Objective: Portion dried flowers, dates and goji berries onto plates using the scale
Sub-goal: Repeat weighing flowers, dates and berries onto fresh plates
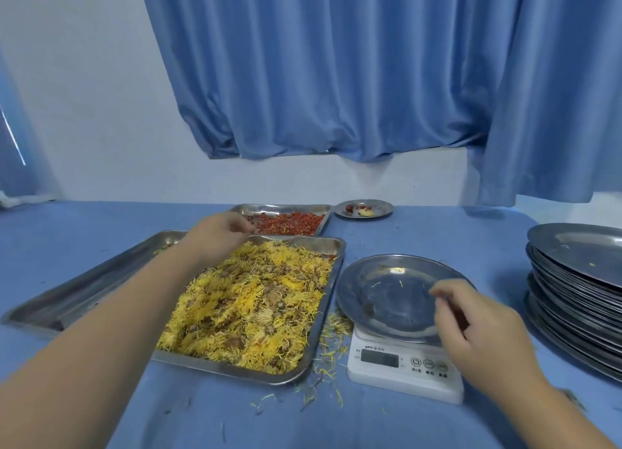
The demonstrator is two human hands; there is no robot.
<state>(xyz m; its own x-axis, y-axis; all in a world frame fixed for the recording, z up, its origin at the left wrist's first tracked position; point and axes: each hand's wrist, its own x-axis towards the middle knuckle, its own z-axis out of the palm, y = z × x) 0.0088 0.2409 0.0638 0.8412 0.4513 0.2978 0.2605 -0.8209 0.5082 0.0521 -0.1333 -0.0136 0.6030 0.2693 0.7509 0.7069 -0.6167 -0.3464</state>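
Stainless steel everywhere on this blue-covered table (pixel 404 233): three rectangular trays, two single round plates, and a tall stack of plates (pixel 579 300) at the right edge of the frame, too many to count. The big tray (pixel 331 246) in the centre is heaped with dried flowers (pixel 249 304), thin yellow petals tangled with brown centres, filling it nearly rim to rim. Behind it, upper centre, a smaller tray (pixel 286 209) holds a loose layer of red goji berries (pixel 286 222). The third tray (pixel 84 290) sits to the left, mostly bare metal, with what is in it largely hidden behind the forearm. One white scale (pixel 404 364) stands right of centre with a round plate (pixel 387 290) on top, carrying only a few stray petals and a small dark bit near its left rim; the display is too blurred to read. A second, smaller plate (pixel 365 209) sits far back, holding a few dark red pieces and a little yellow clump. Loose petals litter the cloth between the flower tray and the scale. Two bare hands are in play: the left hand (pixel 218 230) reaches over the far left corner of the flower tray, fingers curled down together at the goji tray's near edge, and whether they pinch anything cannot be told. The right hand (pixel 471 324) hovers over the plate's right side, fingers loosely bent and apart, holding nothing visible.
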